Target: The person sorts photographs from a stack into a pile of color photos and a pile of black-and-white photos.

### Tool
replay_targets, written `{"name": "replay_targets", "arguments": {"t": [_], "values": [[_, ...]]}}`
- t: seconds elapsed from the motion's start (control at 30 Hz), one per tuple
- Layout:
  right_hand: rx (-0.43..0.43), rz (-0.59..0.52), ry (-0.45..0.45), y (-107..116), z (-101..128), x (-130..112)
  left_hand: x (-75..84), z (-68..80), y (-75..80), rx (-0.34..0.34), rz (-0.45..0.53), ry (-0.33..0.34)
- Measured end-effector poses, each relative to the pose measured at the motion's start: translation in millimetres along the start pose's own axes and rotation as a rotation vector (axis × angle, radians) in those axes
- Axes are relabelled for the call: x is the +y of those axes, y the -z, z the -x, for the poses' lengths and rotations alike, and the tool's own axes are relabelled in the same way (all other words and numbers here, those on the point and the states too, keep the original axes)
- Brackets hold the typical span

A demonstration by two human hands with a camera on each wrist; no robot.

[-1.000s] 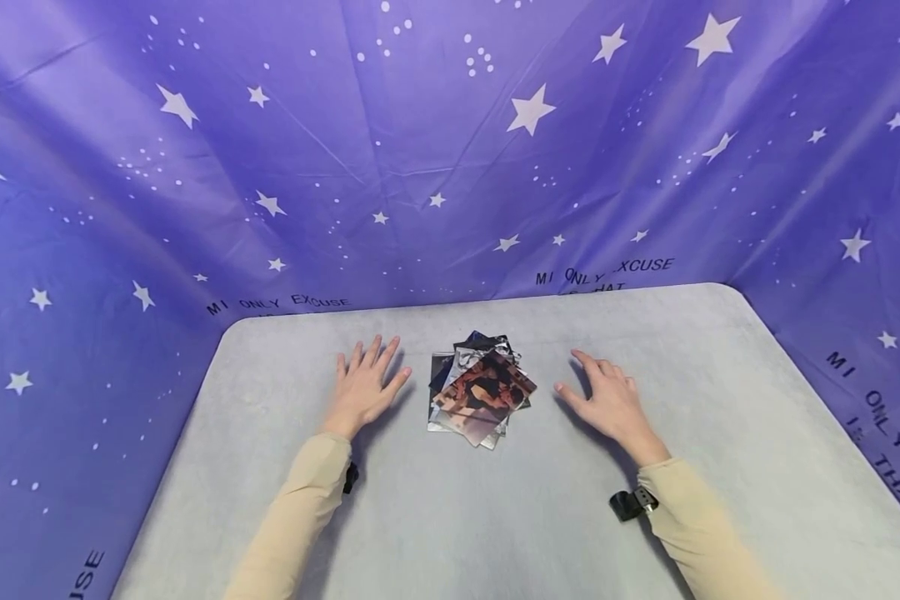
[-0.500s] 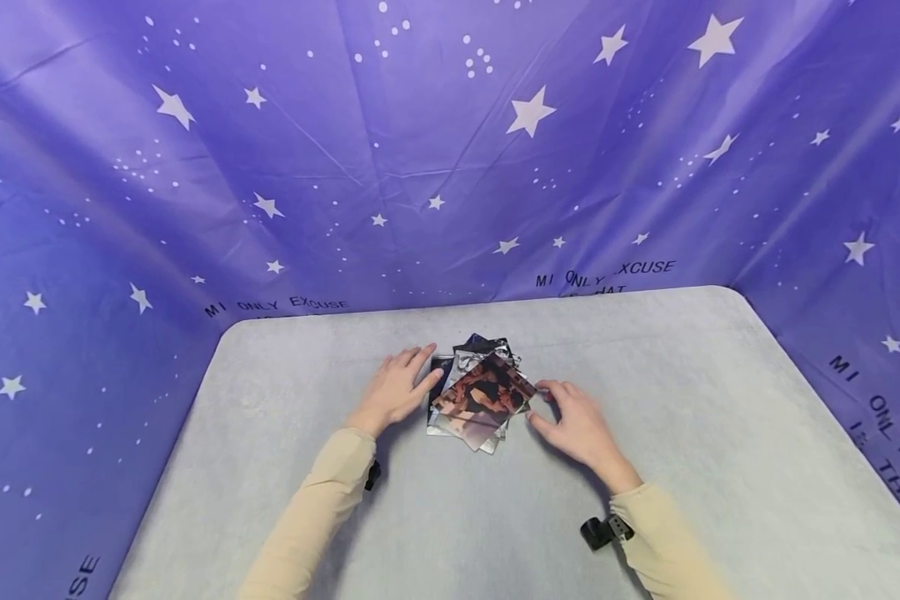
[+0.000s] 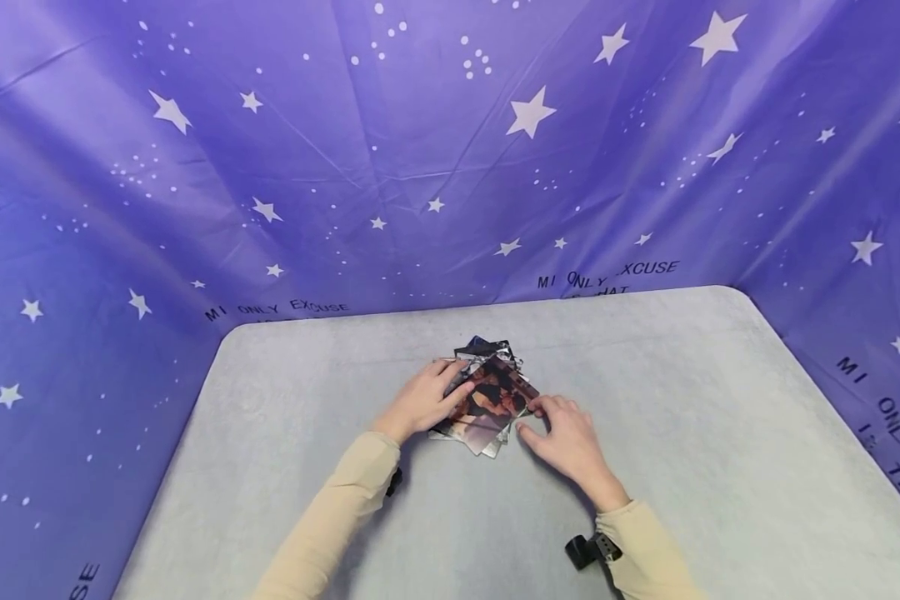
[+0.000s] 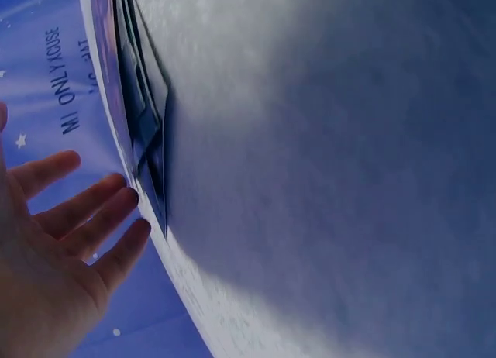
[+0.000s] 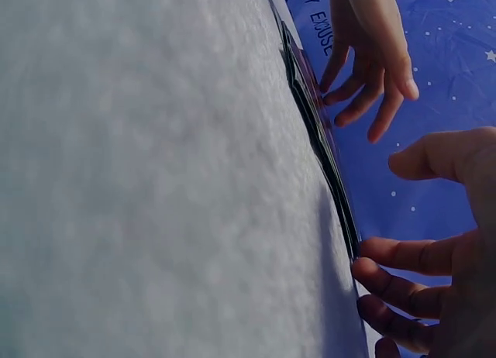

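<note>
A loose pile of flat, glossy picture cards (image 3: 495, 400) lies fanned at odd angles on the table. Its top card carries a reddish-brown picture; silvery and dark cards stick out beneath. My left hand (image 3: 422, 400) reaches over the pile's left side, fingers extended, thumb close above the top card and hiding part of the cards. At the right corner, my right hand (image 3: 566, 437) has its fingertips right at the card edges, with the thumb apart from them. From the right wrist, the pile shows edge-on (image 5: 316, 137), the right fingers (image 5: 407, 253) at its near end.
The grey table (image 3: 720, 400) has rounded far corners. A purple-blue curtain (image 3: 420, 150) with white stars and printed words hangs behind and at both sides. Dark wrist-worn devices, one the right wrist camera (image 3: 591, 550), sit at the sleeve cuffs.
Both hands have moved inward from either side to the pile. The left now overlaps its left part, and the right fingertips have come to its right corner. The pile stays about in place.
</note>
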State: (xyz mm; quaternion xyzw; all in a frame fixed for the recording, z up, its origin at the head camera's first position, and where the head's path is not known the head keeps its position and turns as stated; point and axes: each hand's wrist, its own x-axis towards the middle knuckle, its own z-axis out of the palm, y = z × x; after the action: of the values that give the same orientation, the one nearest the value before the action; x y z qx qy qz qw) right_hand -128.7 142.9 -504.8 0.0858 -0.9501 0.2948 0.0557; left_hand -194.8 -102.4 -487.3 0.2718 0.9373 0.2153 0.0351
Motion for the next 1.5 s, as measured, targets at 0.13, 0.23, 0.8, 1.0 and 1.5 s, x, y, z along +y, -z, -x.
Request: {"name": "replay_targets", "arguments": {"t": [0.13, 0.23, 0.8, 1.0, 1.5], "values": [[-0.004, 0.004, -0.011, -2, -2, -2, 2.4, -3.5, -4.0, -0.011, 0.005, -0.002], [0.004, -0.009, -0.013, -3, -4, -3, 3.2, -6.6, -5.3, -0.006, 0.033, -0.004], [-0.077, -0.036, -0.026, -8, -18, -6, 5.2, -0.4, 0.5, 0.011, 0.493, 0.149], [-0.066, -0.069, -0.039, -10, -18, -7, 2.8, 2.8, -4.3, 0.056, 0.642, 0.177], [-0.023, -0.441, -0.021, -13, -25, -1, 5.7, 8.3, -21.8, 0.207, 1.019, 0.262]]}}
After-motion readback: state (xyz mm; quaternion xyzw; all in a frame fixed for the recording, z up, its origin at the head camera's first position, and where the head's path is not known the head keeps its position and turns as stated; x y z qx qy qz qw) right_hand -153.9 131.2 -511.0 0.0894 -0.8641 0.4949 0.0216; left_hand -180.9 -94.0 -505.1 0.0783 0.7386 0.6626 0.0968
